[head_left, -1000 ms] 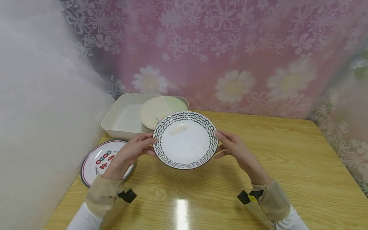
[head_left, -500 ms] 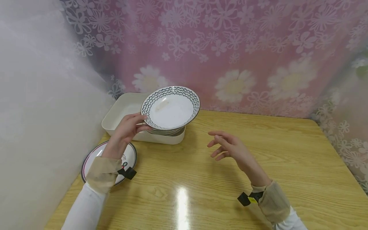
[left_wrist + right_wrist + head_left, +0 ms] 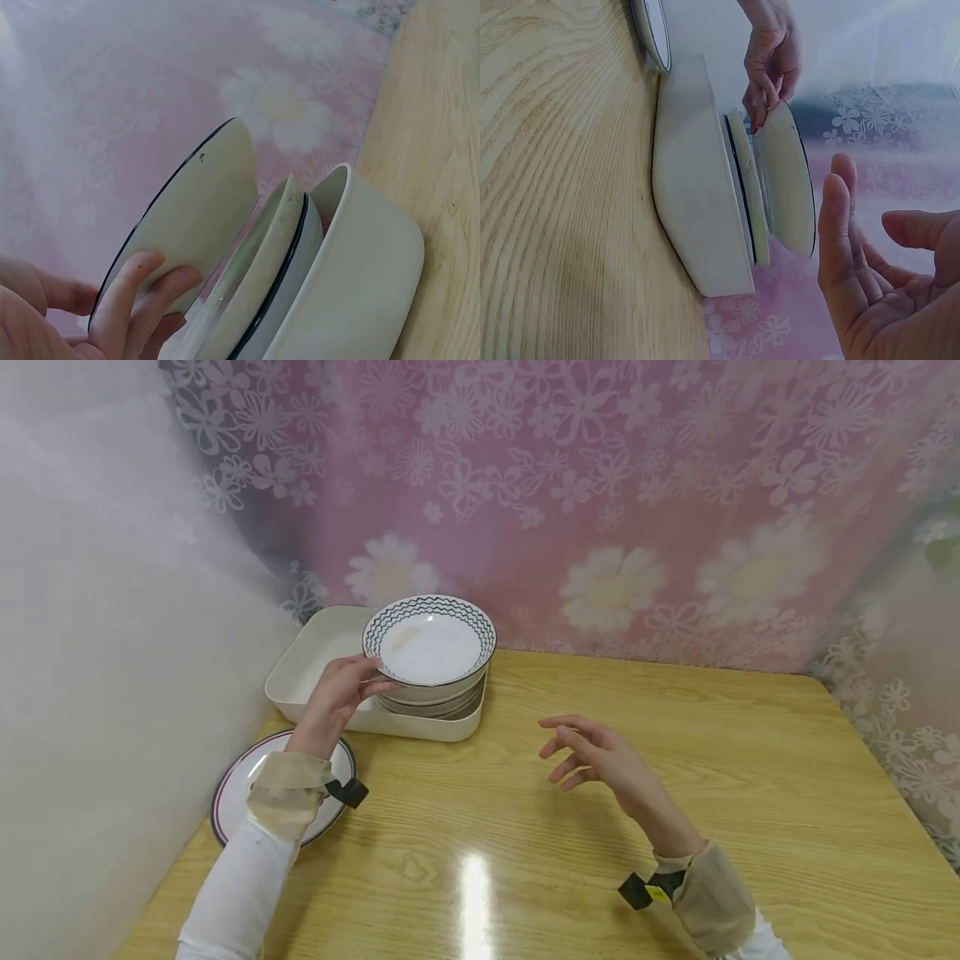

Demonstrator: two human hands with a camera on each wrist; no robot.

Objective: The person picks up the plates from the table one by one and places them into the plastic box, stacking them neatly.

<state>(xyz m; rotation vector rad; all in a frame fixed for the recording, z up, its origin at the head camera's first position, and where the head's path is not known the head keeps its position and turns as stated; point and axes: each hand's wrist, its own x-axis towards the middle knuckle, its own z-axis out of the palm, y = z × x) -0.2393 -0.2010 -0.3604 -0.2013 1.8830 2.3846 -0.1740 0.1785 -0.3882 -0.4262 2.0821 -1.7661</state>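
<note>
My left hand (image 3: 339,700) pinches the near-left rim of a white plate (image 3: 431,647) with a black zigzag border, thumb on top and fingers curled under it. Both wrist views show this plate (image 3: 187,210) held tilted just over a stack of plates (image 3: 435,703), with a gap at one side. The stack sits in the right part of a cream plastic bin (image 3: 322,647); a pale plate (image 3: 750,187) tops it. To the right, my right hand (image 3: 600,756) hovers over the table, fingers loosely bent and holding nothing.
A white plate (image 3: 238,789) with a dark rim and a red ring lies on the wooden table (image 3: 675,793) at the left, partly under my left forearm. A flowered pink curtain (image 3: 525,527) hangs behind the table; a white sheet (image 3: 112,610) stands at the left.
My right hand has let go of the zigzag plate and stays at the right. My left hand has carried the plate back and left, then lowered it over the stack in the bin.
</note>
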